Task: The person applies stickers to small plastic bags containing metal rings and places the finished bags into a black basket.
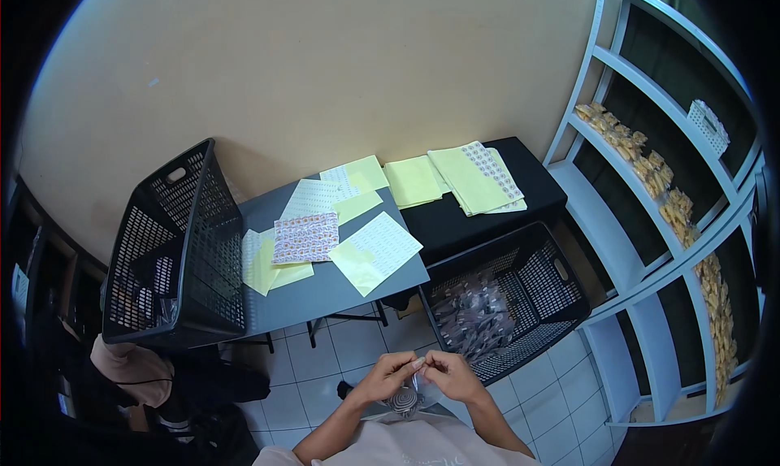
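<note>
Close to my body, at the bottom centre, a small clear plastic packet (405,399) hangs from my fingers, with a round spiral-patterned item inside. My left hand (388,377) pinches the packet's top edge from the left. My right hand (452,375) pinches the same edge from the right, and the fingertips of both hands nearly meet. Just beyond my hands, a black basket (552,336) on the floor holds many small clear packets (475,316).
A grey table (357,286) bears yellow sticker sheets (378,251) and a tall black basket (215,263). More sheets (471,182) lie on a black table (528,161). White shelves (601,214) at the right hold yellowish packets (650,169). Another person (138,372) is at lower left.
</note>
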`<action>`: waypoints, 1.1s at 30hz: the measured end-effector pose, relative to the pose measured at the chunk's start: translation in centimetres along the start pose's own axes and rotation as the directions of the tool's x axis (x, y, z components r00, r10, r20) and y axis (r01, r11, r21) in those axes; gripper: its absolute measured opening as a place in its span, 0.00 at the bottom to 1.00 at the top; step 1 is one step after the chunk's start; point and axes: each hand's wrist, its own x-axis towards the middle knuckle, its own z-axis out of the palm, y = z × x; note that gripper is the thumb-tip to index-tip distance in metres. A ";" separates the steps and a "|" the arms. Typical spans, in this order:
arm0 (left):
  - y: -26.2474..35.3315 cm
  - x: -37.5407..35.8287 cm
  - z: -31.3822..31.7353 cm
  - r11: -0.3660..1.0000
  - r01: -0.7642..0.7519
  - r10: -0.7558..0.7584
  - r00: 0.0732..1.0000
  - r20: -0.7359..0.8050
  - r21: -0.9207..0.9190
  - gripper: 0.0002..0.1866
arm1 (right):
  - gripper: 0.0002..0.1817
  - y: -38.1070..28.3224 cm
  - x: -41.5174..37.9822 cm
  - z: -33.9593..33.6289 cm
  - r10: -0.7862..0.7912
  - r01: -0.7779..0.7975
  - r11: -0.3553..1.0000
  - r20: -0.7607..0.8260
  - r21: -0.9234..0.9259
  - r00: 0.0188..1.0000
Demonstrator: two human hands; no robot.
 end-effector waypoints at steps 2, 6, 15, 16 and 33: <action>-0.3 0.3 0.9 0.999 -0.018 0.022 0.995 -0.095 0.045 0.15 | 0.07 -0.2 0.0 0.3 -0.004 0.002 0.998 -0.042 -0.062 0.999; 0.0 1.2 2.0 0.989 -0.081 0.114 0.949 -0.294 0.120 0.13 | 0.07 0.0 0.2 0.6 -0.050 0.028 0.991 -0.161 -0.134 0.986; -1.2 2.5 1.2 0.964 -0.019 0.168 0.818 -0.550 0.265 0.12 | 0.06 0.5 -0.6 0.5 -0.042 0.007 0.982 -0.181 -0.186 0.983; -1.1 2.6 1.2 0.967 -0.013 0.159 0.808 -0.567 0.254 0.12 | 0.06 0.4 -0.6 0.5 -0.035 0.003 0.981 -0.162 -0.194 0.986; -1.3 2.9 1.3 0.989 -0.137 0.093 0.884 -0.458 -0.062 0.12 | 0.05 1.0 -0.1 -0.7 -0.003 0.036 0.989 -0.224 0.144 0.975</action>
